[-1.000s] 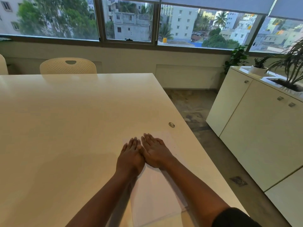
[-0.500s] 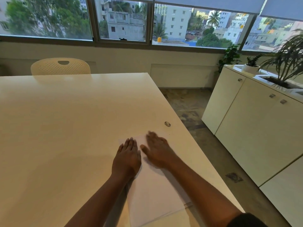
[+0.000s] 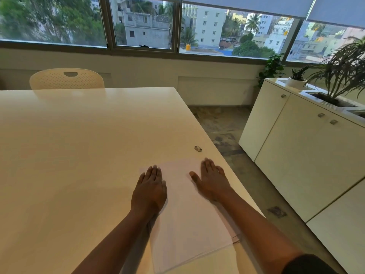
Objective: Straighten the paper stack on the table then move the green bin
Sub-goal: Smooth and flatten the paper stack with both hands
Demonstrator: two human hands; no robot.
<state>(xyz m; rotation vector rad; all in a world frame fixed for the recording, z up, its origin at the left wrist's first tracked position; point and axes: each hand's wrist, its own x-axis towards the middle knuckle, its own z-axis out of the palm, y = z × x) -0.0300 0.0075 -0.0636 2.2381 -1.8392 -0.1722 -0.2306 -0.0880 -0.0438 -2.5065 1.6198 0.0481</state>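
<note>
Left hand (image 3: 149, 191) flat, palm down, right hand (image 3: 212, 179) flat, fingers spread, apart

The white paper stack (image 3: 189, 214) lay at the cream worktop's (image 3: 79, 155) right edge. The left hand (image 3: 149, 191) rested on its left side, the right hand (image 3: 212, 181) on its right. A small oval metal fitting (image 3: 198, 148) sat just behind.

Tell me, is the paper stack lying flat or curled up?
Flat: the paper stack lies spread on the table, left hand and right hand resting on it.
</note>
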